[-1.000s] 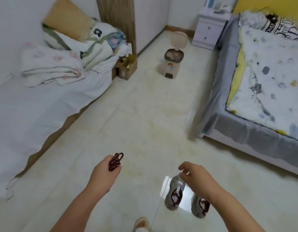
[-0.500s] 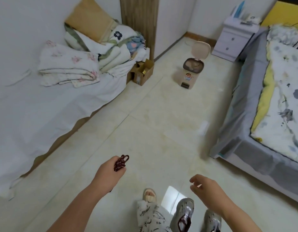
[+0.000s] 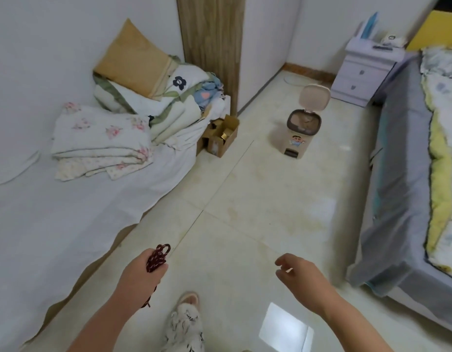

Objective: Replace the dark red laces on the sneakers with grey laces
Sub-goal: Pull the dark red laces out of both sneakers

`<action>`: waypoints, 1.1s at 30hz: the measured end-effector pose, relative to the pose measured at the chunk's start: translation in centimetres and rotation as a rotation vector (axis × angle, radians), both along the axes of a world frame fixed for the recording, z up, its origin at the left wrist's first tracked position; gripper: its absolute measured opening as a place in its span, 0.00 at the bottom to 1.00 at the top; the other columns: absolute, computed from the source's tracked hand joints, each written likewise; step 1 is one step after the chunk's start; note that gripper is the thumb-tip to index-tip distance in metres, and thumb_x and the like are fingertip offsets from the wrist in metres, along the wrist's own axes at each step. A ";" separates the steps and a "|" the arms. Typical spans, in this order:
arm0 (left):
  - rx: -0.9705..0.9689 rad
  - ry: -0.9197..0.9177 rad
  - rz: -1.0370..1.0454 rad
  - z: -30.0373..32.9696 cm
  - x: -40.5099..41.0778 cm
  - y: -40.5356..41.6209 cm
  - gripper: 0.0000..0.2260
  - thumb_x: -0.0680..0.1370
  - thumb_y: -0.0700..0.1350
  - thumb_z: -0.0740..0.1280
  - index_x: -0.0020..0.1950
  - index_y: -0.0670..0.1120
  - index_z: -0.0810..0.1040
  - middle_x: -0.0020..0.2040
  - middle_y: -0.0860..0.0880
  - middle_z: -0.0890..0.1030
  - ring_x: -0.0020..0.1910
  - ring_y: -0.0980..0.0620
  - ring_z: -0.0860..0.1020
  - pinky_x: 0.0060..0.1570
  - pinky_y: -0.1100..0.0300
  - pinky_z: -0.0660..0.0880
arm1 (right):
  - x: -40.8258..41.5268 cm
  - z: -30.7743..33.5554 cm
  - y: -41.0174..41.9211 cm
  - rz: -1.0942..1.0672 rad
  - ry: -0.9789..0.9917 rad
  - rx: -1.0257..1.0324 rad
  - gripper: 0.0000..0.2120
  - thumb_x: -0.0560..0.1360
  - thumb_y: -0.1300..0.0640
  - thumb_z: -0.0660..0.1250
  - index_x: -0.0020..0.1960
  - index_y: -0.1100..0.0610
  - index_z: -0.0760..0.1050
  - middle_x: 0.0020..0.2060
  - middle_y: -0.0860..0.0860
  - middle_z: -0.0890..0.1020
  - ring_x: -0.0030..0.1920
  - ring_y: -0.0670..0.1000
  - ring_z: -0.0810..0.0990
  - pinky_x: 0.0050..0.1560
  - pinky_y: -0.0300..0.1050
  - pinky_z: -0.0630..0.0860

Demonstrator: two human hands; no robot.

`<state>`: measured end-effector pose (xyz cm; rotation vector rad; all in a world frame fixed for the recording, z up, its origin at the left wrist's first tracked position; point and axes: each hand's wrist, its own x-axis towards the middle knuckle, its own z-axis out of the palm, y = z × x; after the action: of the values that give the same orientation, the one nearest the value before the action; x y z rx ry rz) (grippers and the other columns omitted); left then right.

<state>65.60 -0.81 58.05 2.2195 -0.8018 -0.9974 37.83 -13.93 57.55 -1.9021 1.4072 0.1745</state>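
— Dark red laces [image 3: 157, 257], bunched, gripped in the left hand [image 3: 141, 275], loops poking out above the curled fingers, one end dangling below the wrist.
— And the right hand [image 3: 302, 280]?
— Loosely spread, fingers slightly bent, holding nothing, out over the pale floor tiles [image 3: 245, 199].
— Sneakers? Grey laces?
— Not in view.
— Around the hands?
— Slippered foot [image 3: 188, 301] and patterned trouser leg low between the arms. White-sheeted mattress [image 3: 67, 237] to the left with folded bedding [image 3: 100, 141]. Beige pedal bin [image 3: 302, 125] ahead, lid up. Cardboard box [image 3: 221, 135] beside the mattress. Grey-skirted bed [image 3: 397, 199] along the right.
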 end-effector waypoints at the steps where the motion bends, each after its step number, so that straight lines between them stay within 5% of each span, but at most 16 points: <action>1: 0.010 0.008 -0.016 -0.3 1.5 -1.3 0.03 0.76 0.38 0.65 0.43 0.44 0.74 0.32 0.45 0.75 0.30 0.49 0.73 0.34 0.57 0.70 | 1.2 -0.2 -0.8 -0.025 0.001 0.000 0.11 0.79 0.52 0.59 0.60 0.50 0.72 0.50 0.45 0.74 0.49 0.45 0.73 0.47 0.35 0.67; 8: 0.052 -0.024 -0.105 -0.9 12.4 -11.5 0.04 0.74 0.44 0.67 0.42 0.54 0.75 0.32 0.47 0.80 0.32 0.45 0.79 0.39 0.52 0.76 | 7.8 -0.6 -4.9 -0.264 -0.029 0.047 0.09 0.78 0.54 0.60 0.58 0.50 0.73 0.50 0.47 0.76 0.49 0.46 0.74 0.44 0.34 0.67; 11: 0.021 0.009 -0.124 -0.4 14.6 -16.3 0.03 0.75 0.40 0.65 0.44 0.47 0.74 0.32 0.44 0.76 0.29 0.47 0.73 0.35 0.58 0.69 | 9.0 -0.9 -6.3 -0.353 -0.031 0.077 0.06 0.78 0.55 0.60 0.54 0.48 0.72 0.50 0.47 0.76 0.48 0.46 0.75 0.43 0.34 0.67; 19: 0.068 0.058 -0.343 -1.7 12.0 -28.9 0.03 0.75 0.38 0.65 0.44 0.45 0.74 0.34 0.45 0.77 0.33 0.48 0.76 0.37 0.57 0.70 | 7.2 -2.0 -12.5 -0.521 0.035 0.134 0.06 0.77 0.54 0.62 0.47 0.43 0.68 0.48 0.45 0.77 0.47 0.47 0.76 0.46 0.37 0.71; 33: 0.159 0.033 -0.497 -1.7 10.3 -50.6 0.02 0.75 0.38 0.66 0.43 0.41 0.74 0.34 0.42 0.77 0.31 0.48 0.75 0.37 0.57 0.70 | 6.3 -1.5 -36.0 -0.568 0.030 0.063 0.10 0.78 0.52 0.60 0.58 0.49 0.72 0.49 0.45 0.75 0.48 0.45 0.74 0.45 0.35 0.67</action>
<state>75.93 -51.44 56.38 2.1711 -1.3400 -1.3638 44.09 -49.92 56.08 -1.3852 1.8753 -0.0289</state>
